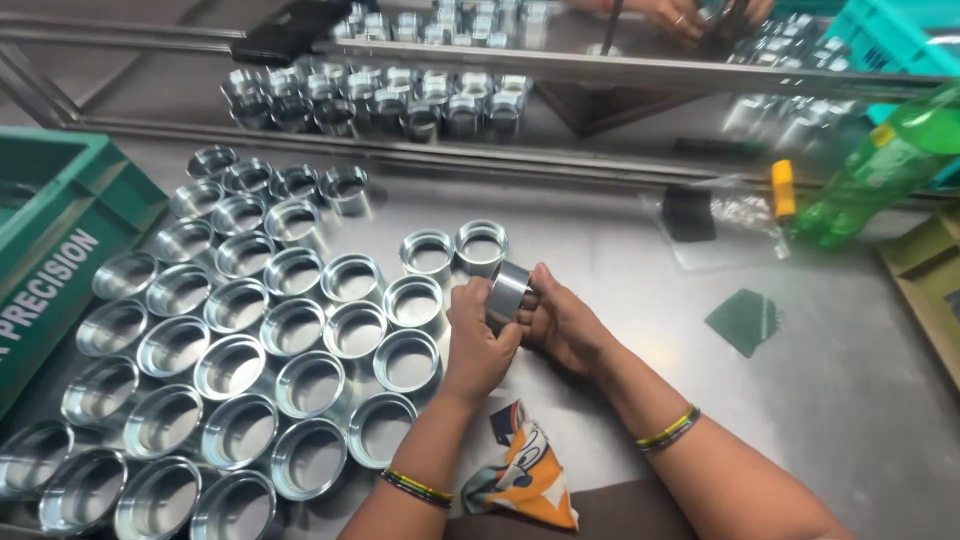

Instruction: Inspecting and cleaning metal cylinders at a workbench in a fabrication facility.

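Observation:
Both my hands hold one shiny metal ring [507, 290] on its side, just above the steel table [850, 380]. My left hand [478, 340] grips it from the left and below. My right hand [562, 322] closes on it from the right. Several identical metal rings [290, 330] stand open end up in rows to the left. Two more rings [455, 250] stand just beyond my hands. Both wrists wear thin bangles.
A green plastic crate [60, 250] sits at the left edge. More rings [380, 100] stand on a steel shelf behind. A green bottle [885, 165], a yellow-handled tool [783, 190], a clear bag [720, 225], a green pad [745, 320] and a printed cloth [525, 470] lie around.

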